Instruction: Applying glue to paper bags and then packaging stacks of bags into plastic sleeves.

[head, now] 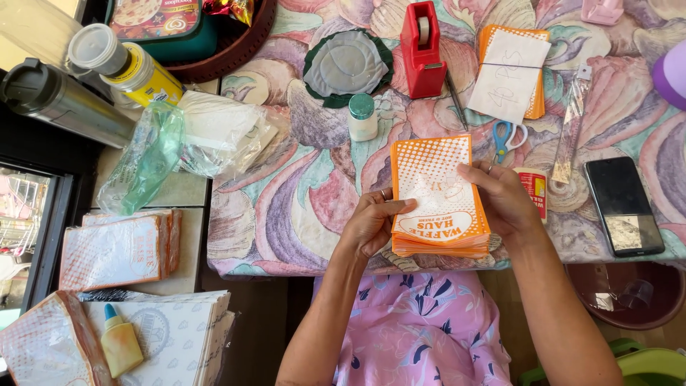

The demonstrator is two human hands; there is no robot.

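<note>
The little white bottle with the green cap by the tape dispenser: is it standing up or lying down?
Standing upright. The small white bottle shows its green cap facing the camera, on the flowered tablecloth.

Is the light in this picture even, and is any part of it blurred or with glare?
Head view: strong daylight falls on the table, sharp at the orange paper bags held between the left hand and right hand; the phone screen shows a pale reflection; the left floor side is darker; the edges bend slightly.
</note>
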